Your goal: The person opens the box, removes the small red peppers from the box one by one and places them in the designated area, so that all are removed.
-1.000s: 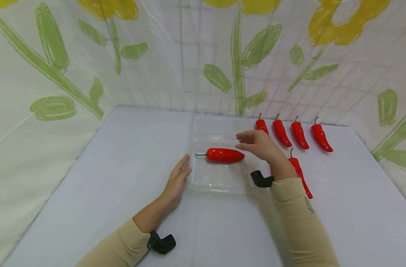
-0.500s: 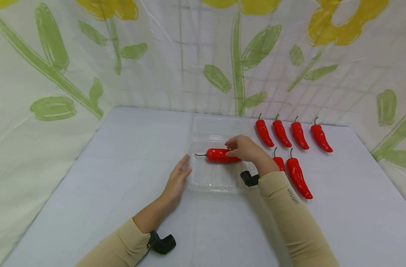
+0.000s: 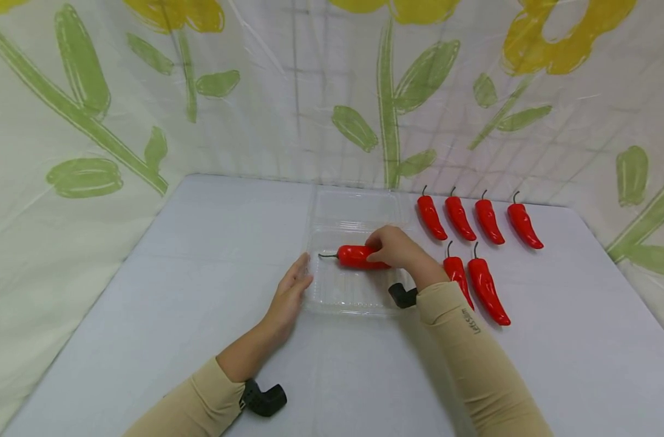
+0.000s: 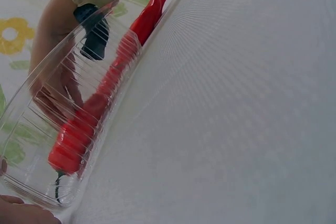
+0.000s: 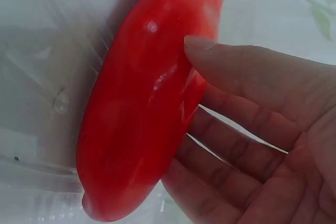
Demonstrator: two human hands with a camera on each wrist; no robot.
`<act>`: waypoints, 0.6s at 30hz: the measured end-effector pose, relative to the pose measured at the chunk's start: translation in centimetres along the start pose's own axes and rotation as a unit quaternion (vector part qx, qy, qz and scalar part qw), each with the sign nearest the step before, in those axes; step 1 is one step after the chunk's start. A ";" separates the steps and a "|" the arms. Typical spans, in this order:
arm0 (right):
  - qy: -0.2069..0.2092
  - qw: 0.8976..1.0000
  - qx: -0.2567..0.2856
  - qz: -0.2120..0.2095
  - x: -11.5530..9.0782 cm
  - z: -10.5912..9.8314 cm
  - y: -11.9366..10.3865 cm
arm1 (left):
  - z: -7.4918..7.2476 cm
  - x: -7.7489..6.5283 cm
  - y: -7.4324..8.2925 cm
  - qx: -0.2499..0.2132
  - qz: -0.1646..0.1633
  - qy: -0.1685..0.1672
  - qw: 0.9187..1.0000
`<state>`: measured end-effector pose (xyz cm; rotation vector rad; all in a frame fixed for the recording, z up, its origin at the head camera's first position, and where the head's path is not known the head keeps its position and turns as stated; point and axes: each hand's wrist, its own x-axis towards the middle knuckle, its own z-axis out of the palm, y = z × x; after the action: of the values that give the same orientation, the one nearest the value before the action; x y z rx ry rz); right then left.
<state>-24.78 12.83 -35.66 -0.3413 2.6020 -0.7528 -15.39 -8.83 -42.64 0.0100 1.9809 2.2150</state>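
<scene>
A large red chili pepper (image 3: 354, 257) lies sideways in the base of a clear plastic clamshell box (image 3: 332, 294), its thin green stem to the left. My right hand (image 3: 396, 247) holds its right half, covering the tip in the head view. In the right wrist view the thumb lies on the pepper's surface (image 5: 131, 108) and the fingers curl behind it. My left hand (image 3: 288, 300) rests against the box's left side with fairly straight fingers. In the left wrist view the pepper (image 4: 71, 142) shows through the ribbed clear wall.
A row of several red chili peppers (image 3: 486, 221) lies at the table's back right. Two more (image 3: 488, 291) lie nearer, one partly behind my right forearm. The box's open lid (image 3: 354, 205) lies flat toward the flowered curtain (image 3: 266, 91). The white table (image 3: 201, 243) surrounds everything.
My right hand has come down and left onto the chili pepper in the box and taken hold of it. The pepper has shifted barely. My left hand stays at the box.
</scene>
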 end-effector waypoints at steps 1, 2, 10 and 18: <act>-0.002 1.000 0.000 -0.001 0.0 0.1 -0.1 | 0.0 0.0 0.0 0.000 -0.001 0.000 1.000; -0.003 1.000 -0.002 -0.004 -0.1 0.1 -0.1 | 0.0 0.0 0.1 0.001 -0.002 0.001 1.000; -0.025 1.000 -0.008 -0.013 0.2 0.5 -0.2 | 0.0 0.0 0.2 0.015 -0.011 -0.001 1.000; -0.050 0.997 -0.036 -0.051 0.3 1.0 0.2 | 0.0 -0.1 0.1 0.007 -0.006 0.000 1.000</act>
<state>-24.65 12.45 -36.65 -0.5230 2.5363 -0.6598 -15.32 -8.82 -42.51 0.0002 1.9917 2.1926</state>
